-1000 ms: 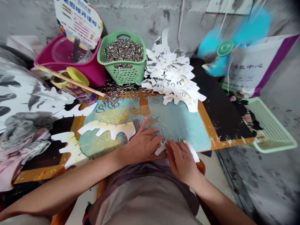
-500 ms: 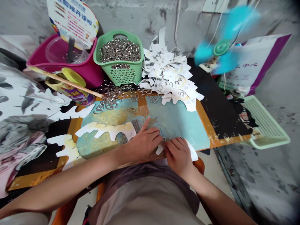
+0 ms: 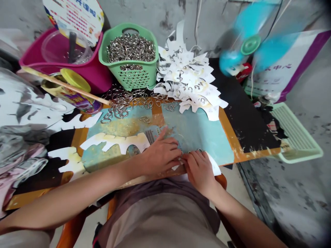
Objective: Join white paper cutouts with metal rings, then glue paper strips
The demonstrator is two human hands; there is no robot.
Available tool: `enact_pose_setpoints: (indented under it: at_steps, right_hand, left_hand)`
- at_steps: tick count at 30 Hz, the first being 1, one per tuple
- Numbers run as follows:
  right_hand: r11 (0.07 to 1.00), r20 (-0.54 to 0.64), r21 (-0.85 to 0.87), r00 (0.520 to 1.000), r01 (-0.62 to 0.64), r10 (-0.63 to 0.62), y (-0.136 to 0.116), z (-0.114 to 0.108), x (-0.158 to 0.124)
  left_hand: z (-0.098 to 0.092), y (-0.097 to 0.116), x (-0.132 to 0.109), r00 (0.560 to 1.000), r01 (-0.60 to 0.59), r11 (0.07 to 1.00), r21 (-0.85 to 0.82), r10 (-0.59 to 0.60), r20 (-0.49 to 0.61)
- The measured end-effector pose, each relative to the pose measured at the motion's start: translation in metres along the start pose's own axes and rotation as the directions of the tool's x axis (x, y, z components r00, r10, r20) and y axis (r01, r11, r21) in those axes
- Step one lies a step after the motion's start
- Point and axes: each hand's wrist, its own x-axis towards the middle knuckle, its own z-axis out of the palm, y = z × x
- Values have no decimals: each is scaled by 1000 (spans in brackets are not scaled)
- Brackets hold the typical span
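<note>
My left hand (image 3: 162,156) lies palm down at the table's front edge, one finger sticking out away from me. Its other fingertips are bunched on a small white cut-out piece (image 3: 214,164) that is mostly covered by both hands. My right hand (image 3: 200,168) presses the same piece from the other side, fingers curled over it. Small metal rings (image 3: 199,150) show along its upper edge by my right fingers. What my fingertips pinch between the hands is hidden. Left of my hands lies another scalloped white piece (image 3: 116,140) with yellowish glue along its edge.
Loose metal rings (image 3: 124,106) lie before a green basket (image 3: 137,78) full of rings. A stack of white pieces with rings (image 3: 191,82) stands behind. A stick (image 3: 67,85) crosses a tin (image 3: 85,103) beside a magenta bin (image 3: 103,75). A blue fan (image 3: 250,44) spins at right.
The view has shifted slightly. My hands stay together on the white piece, with the left fingertips a little closer to the right hand.
</note>
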Motion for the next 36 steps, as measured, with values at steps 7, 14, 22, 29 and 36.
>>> enact_pose_setpoints:
  at_steps: [7,14,22,29,36]
  right_hand:
    - [997,65,51,996,58,-61,4,-8,1]
    - [977,185,157,967,144,-173,6,-23,-13]
    - [826,15,496,954,-268,301,32,-38,3]
    - [934,242,340,970,-108,24,15,-23,20]
    - [811,352,533,935,-240,45,14,-58,33]
  left_hand:
    - [2,7,-3,996,-86,991,102,87,-7]
    - [14,13,-34,983,-148,955,259,171,-70]
    - [19,18,-42,989,-58,955,291,94,-110]
    - [12,27,-44,979,36,966,256,17,-202]
    - [-6,39,-46,885,107,899,-424,-281,-371]
